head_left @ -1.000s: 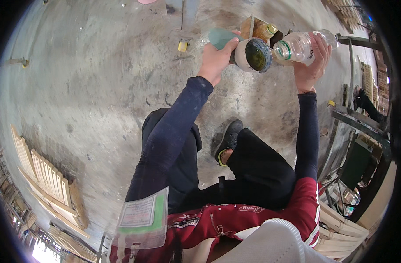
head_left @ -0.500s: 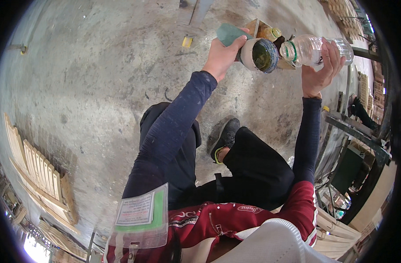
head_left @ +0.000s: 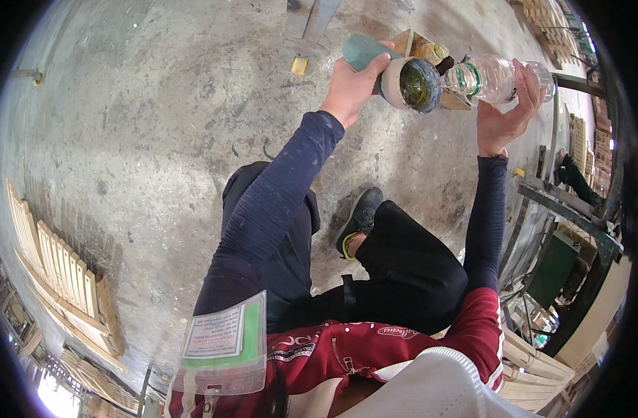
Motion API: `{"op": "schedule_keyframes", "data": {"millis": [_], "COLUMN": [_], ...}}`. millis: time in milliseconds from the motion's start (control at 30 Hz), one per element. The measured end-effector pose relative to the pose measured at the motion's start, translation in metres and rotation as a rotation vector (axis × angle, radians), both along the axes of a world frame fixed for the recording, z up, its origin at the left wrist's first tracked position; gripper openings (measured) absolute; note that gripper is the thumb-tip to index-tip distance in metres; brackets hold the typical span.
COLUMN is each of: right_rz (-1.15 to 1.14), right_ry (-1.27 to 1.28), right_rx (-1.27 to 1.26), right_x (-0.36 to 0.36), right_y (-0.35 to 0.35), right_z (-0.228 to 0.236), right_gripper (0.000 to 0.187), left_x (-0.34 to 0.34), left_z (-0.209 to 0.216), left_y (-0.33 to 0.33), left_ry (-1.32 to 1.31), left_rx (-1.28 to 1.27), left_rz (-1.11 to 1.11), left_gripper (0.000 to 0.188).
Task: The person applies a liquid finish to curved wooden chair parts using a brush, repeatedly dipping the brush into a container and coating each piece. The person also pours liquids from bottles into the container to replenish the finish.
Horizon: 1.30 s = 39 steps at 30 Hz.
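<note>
My left hand (head_left: 352, 85) is closed round a whitish round cup (head_left: 394, 82) with a dark bluish rim. Greenish contents show inside its mouth. Against the same hand is a flat, rounded teal piece (head_left: 364, 50); whether it belongs to the cup I cannot tell. A clear plastic bottle (head_left: 496, 78) with a green neck ring lies nearly level in my right hand (head_left: 508, 120), fingers wrapped over it. Its mouth points left at the cup's rim, and clear liquid appears to be at the mouth.
Just beyond the cup is a wooden box (head_left: 404, 43) with a yellowish jar (head_left: 432, 52). A metal frame (head_left: 566, 198) stands at the right, with someone's dark-clad leg (head_left: 577, 180) behind it. Wooden slat panels (head_left: 68, 272) lie at the left on the concrete floor (head_left: 158, 139).
The bottle has shifted slightly left and its mouth now meets the cup's rim. Liquid has moved into its neck. The cup has turned a little in my left hand.
</note>
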State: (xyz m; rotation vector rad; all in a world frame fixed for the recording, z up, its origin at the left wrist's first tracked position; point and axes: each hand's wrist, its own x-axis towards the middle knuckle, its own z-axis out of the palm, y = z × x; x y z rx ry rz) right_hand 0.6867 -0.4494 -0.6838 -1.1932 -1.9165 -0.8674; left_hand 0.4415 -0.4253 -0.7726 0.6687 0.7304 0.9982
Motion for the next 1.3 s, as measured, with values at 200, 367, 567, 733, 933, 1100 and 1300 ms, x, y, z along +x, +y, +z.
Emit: {"op": "schedule_keyframes", "data": {"millis": [200,367,567,733,933,1100,1300], "right_rz": [-0.017,-0.009,-0.041,-0.064,-0.096,-0.173,-0.120], "right_ry": [0.017,0.079,0.124,0.136,0.200,0.238,0.490], "right_rx": [-0.022,-0.070,-0.105,-0.127,-0.144,-0.212,-0.367], "right_x": [0.000,-0.002,-0.005,-0.004,-0.003,-0.013,-0.023], "right_y": [-0.003,-0.007,-0.011,-0.013,-0.015,-0.023,-0.031], "right_z": [-0.001,0.000,-0.004,-0.006,-0.012,-0.012,-0.015], "right_gripper": [0.061,0.062,0.066,0.067,0.068,0.067,0.065], "left_x": [0.000,0.001,0.002,0.003,0.004,0.004,0.003], "left_z": [0.003,0.002,0.002,0.001,0.000,-0.002,-0.004], "left_y": [0.000,0.000,0.001,0.002,0.002,0.004,0.004], "left_ry": [-0.005,0.017,0.015,0.022,0.007,0.000,-0.018], "left_rx": [-0.009,-0.007,-0.016,-0.024,-0.043,-0.071,-0.102], "left_rz": [0.013,0.039,0.063,0.074,0.056,0.071,0.075], "left_gripper": [0.024,0.024,0.023,0.024,0.025,0.026,0.026]}}
